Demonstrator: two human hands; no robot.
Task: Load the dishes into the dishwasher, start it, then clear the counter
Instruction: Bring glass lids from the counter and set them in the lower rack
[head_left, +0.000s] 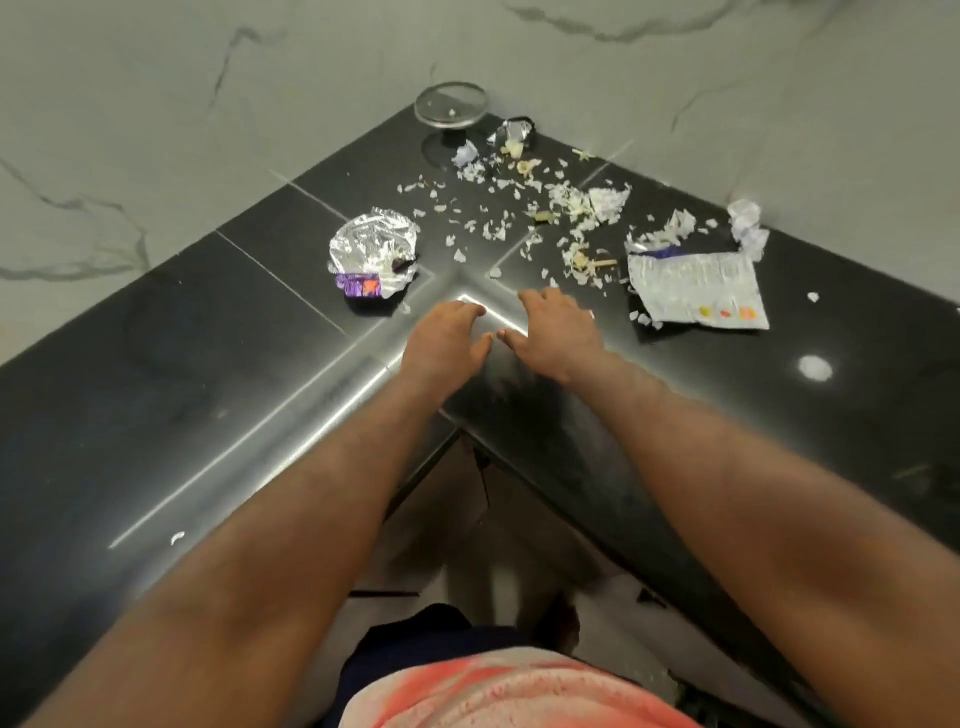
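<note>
While both hands hover side by side over the inner corner of the black worktop (156, 364), the litter that the clearing step concerns lies wholly beyond their fingertips, toward the wall. The left hand (447, 338) and the right hand (556, 332) sit palm down, thumbs nearly meeting, fingers loosely bent. Each grip is slack and has hold of nothing; whether the tips touch the surface I cannot tell.

Ahead and to the left of the left hand, near it, lies the crumpled foil wrapper (374, 249) with a purple edge. Ahead and to the right of the right hand lies the flattened silver wrapper (696, 291), its long axis running roughly across the view; it sits somewhat farther from that hand than the foil does from the left. Between and beyond them spreads a band of white scraps (569, 200), trailing back to a glass lid (451, 104) at the far corner, well apart from both hands.

By my judgement the foil falls to the left hand and the flat wrapper to the right, while the scraps call for a sweep of both hands drawn toward the body. No dishwasher shows in view.
</note>
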